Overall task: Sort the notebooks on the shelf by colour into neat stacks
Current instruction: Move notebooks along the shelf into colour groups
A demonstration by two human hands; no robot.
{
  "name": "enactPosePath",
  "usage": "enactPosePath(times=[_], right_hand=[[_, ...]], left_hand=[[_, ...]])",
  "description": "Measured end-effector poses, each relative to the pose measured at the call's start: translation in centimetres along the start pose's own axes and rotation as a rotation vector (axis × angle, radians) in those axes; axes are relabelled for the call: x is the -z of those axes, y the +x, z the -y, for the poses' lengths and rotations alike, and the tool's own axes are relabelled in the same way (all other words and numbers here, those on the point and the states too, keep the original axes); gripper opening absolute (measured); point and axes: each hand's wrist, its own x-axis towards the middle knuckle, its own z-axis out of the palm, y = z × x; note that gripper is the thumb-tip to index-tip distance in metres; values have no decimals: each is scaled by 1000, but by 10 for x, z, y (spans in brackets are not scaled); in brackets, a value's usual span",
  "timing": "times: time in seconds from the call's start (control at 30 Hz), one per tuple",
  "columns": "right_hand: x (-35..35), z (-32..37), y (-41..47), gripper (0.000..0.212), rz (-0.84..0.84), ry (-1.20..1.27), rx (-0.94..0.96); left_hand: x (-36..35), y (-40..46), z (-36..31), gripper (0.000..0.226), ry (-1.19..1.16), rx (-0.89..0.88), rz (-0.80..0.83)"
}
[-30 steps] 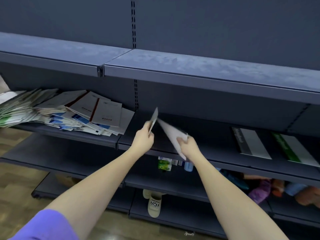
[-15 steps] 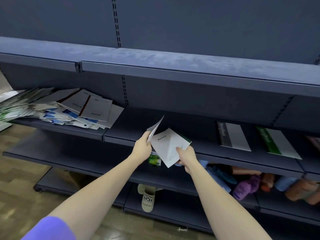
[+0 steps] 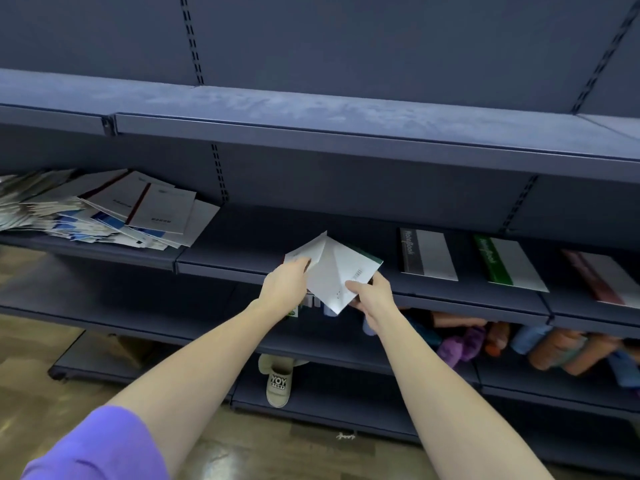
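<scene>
Since 1.0 s ago both hands have dropped from shelf height to just in front of the shelf (image 3: 242, 265) edge, and the notebooks have turned from edge-on to face-up. Left hand (image 3: 284, 285) pinches a white notebook (image 3: 308, 252) by its lower corner. Right hand (image 3: 372, 297) grips a green-spined notebook (image 3: 341, 271), thumb on top of the cover. The two overlap, touching. Loose pile (image 3: 114, 213) lies at shelf left. Grey notebook (image 3: 427, 254), green notebook (image 3: 509, 263) and red notebook (image 3: 602, 275) lie flat at right, apart from one another.
</scene>
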Motion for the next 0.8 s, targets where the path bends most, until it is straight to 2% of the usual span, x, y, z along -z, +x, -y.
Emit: enactPosePath(times=[0.13,0.37,0.47,0.53,0.6,0.7,0.8], right_hand=[[19,12,-15,27,-188,60,60],[68,27,-40,22,-271,91,62],[99,31,-55,24,-207,162,58],[120,35,-61,36,-119,186,43],[138,38,-60,48,-110,133,31],[163,49,-48,34,-224,121,55],[192,61,-26,20,-320,248,62]], left_hand=[[11,4,-29,42,123,-114,6],[-1,3,-76,45,197,-343,66],[-14,0,-96,45,186,-430,110],[-23,-2,-109,42,167,-462,116],[-31,0,-122,37,182,-479,108],[-42,11,-149,38,189,-478,118],[-52,25,-179,58,241,-479,107]])
